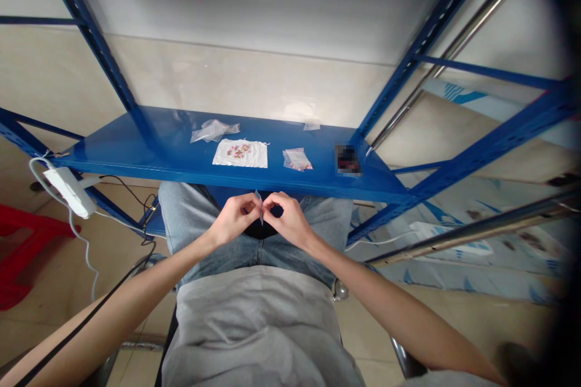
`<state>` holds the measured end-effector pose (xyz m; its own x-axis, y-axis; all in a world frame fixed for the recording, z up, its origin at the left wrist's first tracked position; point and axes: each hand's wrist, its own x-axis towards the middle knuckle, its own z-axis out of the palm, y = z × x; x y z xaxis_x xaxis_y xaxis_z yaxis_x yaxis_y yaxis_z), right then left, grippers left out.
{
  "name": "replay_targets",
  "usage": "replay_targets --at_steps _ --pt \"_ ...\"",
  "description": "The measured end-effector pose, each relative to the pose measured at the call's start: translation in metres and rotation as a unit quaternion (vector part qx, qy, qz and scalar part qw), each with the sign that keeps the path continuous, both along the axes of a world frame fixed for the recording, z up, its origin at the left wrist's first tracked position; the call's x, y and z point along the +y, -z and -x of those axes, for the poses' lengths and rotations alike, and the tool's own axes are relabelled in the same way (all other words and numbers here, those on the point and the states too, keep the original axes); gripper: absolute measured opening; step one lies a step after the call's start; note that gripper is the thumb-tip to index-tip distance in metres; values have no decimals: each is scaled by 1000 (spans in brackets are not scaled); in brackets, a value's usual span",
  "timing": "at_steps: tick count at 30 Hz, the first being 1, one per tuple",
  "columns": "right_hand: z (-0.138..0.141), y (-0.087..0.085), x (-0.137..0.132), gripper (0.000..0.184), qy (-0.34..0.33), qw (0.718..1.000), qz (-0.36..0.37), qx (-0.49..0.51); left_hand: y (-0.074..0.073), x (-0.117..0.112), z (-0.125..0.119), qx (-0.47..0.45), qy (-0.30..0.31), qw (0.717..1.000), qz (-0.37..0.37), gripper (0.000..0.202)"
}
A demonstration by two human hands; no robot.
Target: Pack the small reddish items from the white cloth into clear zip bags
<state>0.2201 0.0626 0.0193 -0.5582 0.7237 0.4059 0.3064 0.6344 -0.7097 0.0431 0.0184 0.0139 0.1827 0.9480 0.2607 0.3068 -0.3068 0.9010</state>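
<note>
Above my lap, just in front of the shelf edge, my left hand (237,216) and my right hand (284,217) meet in a pinch. Between their fingertips is a small clear plastic bag (259,196), seen nearly edge-on; its contents are hard to make out. Beyond them on the blue shelf (172,160) lies a white cloth pouch (258,156) with small pinkish and brown pieces (239,150) on top. To its right rests a clear zip bag (296,159) with pink pieces at its bottom. A heap of clear plastic bags (214,130) lies behind the pouch.
A blurred-out dark item (348,160) lies at the shelf's right end, and a small clear bag (311,125) near the back. A white power strip (70,191) hangs at the left post with cables. A red plastic stool (27,248) stands at far left.
</note>
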Motion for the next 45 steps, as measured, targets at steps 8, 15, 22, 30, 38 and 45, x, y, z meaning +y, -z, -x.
replay_targets --at_steps 8,15,22,30,38,45 --pt "-2 3 5 12 2 999 44 8 6 5 3 30 -17 999 14 19" --pt "0 3 3 11 -1 1000 30 -2 5 2 1 55 -31 998 5 16" --pt "2 1 1 14 15 1000 19 -20 0 -6 -7 114 -97 989 -15 13" --pt "-5 -4 7 14 72 997 7 -19 -6 -1 2 109 -147 983 -8 13" --pt "-6 -4 6 13 63 996 -32 -50 -12 -7 1 180 -141 972 -58 9" --pt "-5 -1 6 9 43 997 -6 -57 -8 -12 -6 248 -104 958 -103 16"
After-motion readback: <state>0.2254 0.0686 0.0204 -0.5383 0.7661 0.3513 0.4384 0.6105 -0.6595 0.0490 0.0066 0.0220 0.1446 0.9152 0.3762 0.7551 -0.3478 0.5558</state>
